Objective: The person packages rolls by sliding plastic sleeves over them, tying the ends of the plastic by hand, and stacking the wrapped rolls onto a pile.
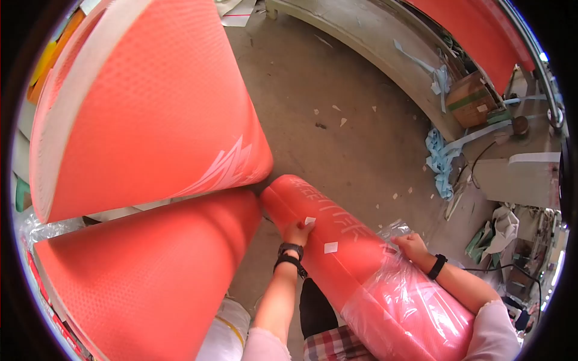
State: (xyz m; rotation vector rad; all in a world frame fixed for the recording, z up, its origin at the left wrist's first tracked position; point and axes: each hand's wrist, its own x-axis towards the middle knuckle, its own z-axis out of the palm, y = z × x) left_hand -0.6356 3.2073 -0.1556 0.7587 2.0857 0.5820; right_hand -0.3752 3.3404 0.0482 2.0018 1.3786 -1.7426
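Gripping the edge of a clear plastic bag [409, 295] in the right hand [412, 246]. Touching a small white label [309, 221] with the bunched fingertips of the left hand [295, 233] — pinched or merely pressed, unclear which. Working on a red roll [349, 268], slanted between both hands: bagged, seemingly, over the near part, not yet over the far lettered end — with another label [330, 247] already on.

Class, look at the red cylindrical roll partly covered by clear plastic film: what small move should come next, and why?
Probably, the right hand should draw the clear plastic film farther along the red cylindrical roll: it grips the film near its edge, and the film covers only the nearer part, leaving the far part bare.
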